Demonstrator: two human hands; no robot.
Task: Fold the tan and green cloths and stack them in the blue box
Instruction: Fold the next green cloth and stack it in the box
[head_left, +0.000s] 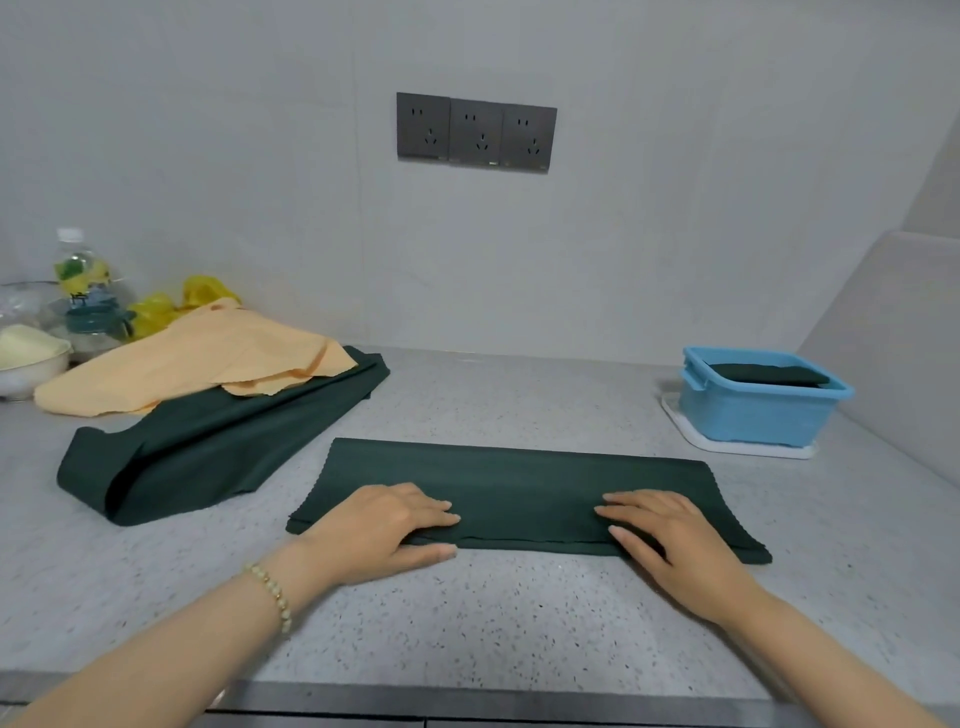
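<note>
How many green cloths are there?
3 green cloths: one in front under the left hand and right hand, one at left beneath the tan cloth, one folded in the blue box. More may be hidden.

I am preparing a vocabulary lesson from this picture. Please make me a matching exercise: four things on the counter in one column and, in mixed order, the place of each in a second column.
Things
1. tan cloth
2. blue box
3. long folded green cloth
4. plastic bottle

Places
A. at the far left, near the wall
B. in the middle, under the left hand and the right hand
C. at the right, on a white tray, with a small folded green cloth inside
D. partly on top of the loose green cloth at the left

Pairs: 1-D, 2-C, 3-B, 4-A
</note>
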